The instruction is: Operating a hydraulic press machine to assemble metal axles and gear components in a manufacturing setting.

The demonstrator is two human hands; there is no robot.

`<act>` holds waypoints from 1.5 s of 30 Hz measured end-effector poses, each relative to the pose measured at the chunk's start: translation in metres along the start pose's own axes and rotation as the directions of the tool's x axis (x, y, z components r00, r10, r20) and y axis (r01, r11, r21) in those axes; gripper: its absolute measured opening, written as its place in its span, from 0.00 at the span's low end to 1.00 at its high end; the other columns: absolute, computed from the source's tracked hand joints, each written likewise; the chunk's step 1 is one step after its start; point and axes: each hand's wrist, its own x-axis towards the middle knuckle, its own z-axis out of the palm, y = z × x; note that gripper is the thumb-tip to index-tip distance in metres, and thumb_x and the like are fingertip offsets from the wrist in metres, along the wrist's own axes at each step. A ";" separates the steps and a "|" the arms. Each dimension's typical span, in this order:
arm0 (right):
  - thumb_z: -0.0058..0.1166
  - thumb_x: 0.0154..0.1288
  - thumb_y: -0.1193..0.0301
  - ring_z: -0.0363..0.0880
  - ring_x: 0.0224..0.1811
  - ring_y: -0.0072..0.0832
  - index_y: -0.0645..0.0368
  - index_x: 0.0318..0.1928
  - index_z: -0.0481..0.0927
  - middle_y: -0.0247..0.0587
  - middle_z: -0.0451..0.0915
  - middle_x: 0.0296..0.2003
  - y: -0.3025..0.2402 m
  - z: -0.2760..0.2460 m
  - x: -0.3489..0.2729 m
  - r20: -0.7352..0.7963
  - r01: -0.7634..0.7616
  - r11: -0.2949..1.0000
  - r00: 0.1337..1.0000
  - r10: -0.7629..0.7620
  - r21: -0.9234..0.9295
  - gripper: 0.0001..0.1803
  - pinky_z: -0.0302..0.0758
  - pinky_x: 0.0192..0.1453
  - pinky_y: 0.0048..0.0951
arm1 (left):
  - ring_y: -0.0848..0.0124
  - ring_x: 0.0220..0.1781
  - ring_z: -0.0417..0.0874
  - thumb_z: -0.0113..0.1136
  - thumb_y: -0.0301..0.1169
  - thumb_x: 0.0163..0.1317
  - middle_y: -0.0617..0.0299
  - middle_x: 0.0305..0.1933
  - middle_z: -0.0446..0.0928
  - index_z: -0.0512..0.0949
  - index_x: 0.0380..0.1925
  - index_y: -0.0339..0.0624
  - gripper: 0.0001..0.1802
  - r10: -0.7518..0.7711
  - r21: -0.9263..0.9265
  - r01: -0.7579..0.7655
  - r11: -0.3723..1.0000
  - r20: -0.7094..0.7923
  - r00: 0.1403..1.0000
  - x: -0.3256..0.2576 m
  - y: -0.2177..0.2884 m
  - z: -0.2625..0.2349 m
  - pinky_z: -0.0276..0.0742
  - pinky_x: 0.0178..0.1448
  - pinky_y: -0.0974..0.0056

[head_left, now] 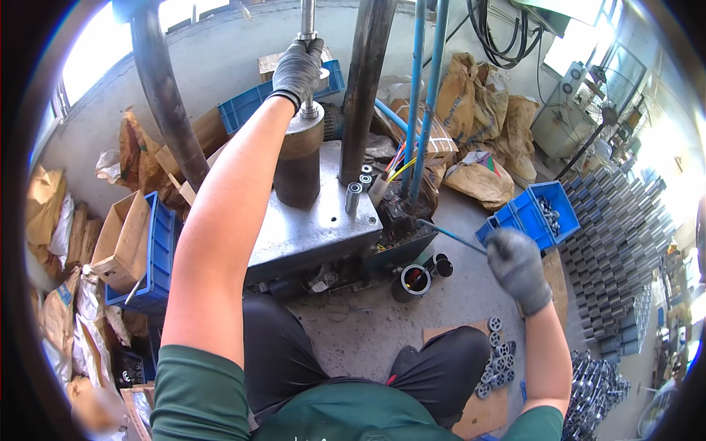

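Note:
My left hand (300, 70), in a grey glove, is raised at the press with its fingers wrapped round a shiny metal shaft (309, 112). The shaft stands upright over a dark steel cylinder (298, 165), and the press ram (308, 16) comes down from above to the hand. The cylinder stands on a steel press table (334, 213). My right hand (518, 270), gloved too and slightly blurred, is closed at the end of a thin blue lever (452, 236) that slants out from the press base. A short metal sleeve (354, 197) stands on the table's right corner.
Blue bins (544, 213) with metal parts stand right, before stacked grey tubes (610, 242). Round slotted parts (500, 360) lie on cardboard by my knee. An open tube (410, 284) stands on the floor. Steel columns (365, 88) and blue pipes (429, 103) flank the press.

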 end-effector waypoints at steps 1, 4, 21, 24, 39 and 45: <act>0.60 0.64 0.77 0.82 0.35 0.49 0.60 0.38 0.80 0.50 0.80 0.31 0.004 0.004 0.021 -0.175 0.094 0.994 0.979 -0.102 -0.054 0.04 0.79 0.40 0.44 | 0.56 0.36 0.88 0.51 0.55 0.78 0.52 0.33 0.85 0.80 0.53 0.44 0.26 -0.001 -0.007 0.001 1.000 0.009 1.000 -0.001 0.000 0.003 0.82 0.45 0.51; 0.60 0.65 0.75 0.83 0.37 0.49 0.60 0.38 0.80 0.50 0.82 0.33 0.011 0.003 0.085 -0.423 0.100 0.975 0.889 -0.177 -0.197 0.04 0.81 0.43 0.45 | 0.65 0.32 0.85 0.52 0.53 0.79 0.57 0.29 0.82 0.79 0.52 0.40 0.26 -0.037 -0.087 0.041 0.995 0.046 0.998 -0.002 0.003 0.005 0.81 0.42 0.56; 0.56 0.68 0.60 0.87 0.44 0.52 0.57 0.39 0.87 0.55 0.87 0.38 0.047 -0.003 0.146 -0.244 -0.400 0.906 0.901 0.359 -0.142 0.14 0.82 0.52 0.49 | 0.78 0.26 0.75 0.58 0.35 0.78 0.65 0.26 0.73 0.75 0.47 0.40 0.10 0.083 -0.479 -0.081 0.874 -0.015 0.996 -0.072 0.015 -0.012 0.70 0.23 0.69; 0.57 0.68 0.61 0.87 0.44 0.52 0.58 0.39 0.87 0.56 0.87 0.37 0.054 -0.005 0.131 -0.231 -0.400 0.910 0.900 0.369 -0.106 0.14 0.81 0.52 0.49 | 0.78 0.23 0.75 0.59 0.42 0.77 0.68 0.28 0.76 0.77 0.42 0.42 0.14 0.245 -0.771 -0.238 0.590 -0.110 0.963 -0.131 0.021 -0.018 0.67 0.23 0.71; 0.60 0.74 0.73 0.84 0.37 0.25 0.63 0.46 0.84 0.39 0.87 0.36 0.049 0.015 -0.029 -0.144 -0.287 0.776 0.890 0.433 0.562 0.07 0.80 0.44 0.31 | 0.66 0.34 0.84 0.58 0.47 0.77 0.65 0.31 0.78 0.76 0.47 0.43 0.17 -0.544 -0.678 0.665 -0.313 0.702 0.460 -0.335 -0.078 -0.026 0.90 0.45 0.53; 0.60 0.76 0.69 0.85 0.52 0.31 0.61 0.64 0.76 0.45 0.85 0.52 0.004 0.068 -0.074 -0.112 -0.249 0.413 0.727 0.677 0.876 0.21 0.82 0.58 0.33 | 0.65 0.36 0.85 0.60 0.49 0.75 0.66 0.30 0.78 0.77 0.45 0.44 0.19 -0.640 -0.658 0.670 -0.344 0.686 0.346 -0.320 -0.107 -0.024 0.88 0.48 0.47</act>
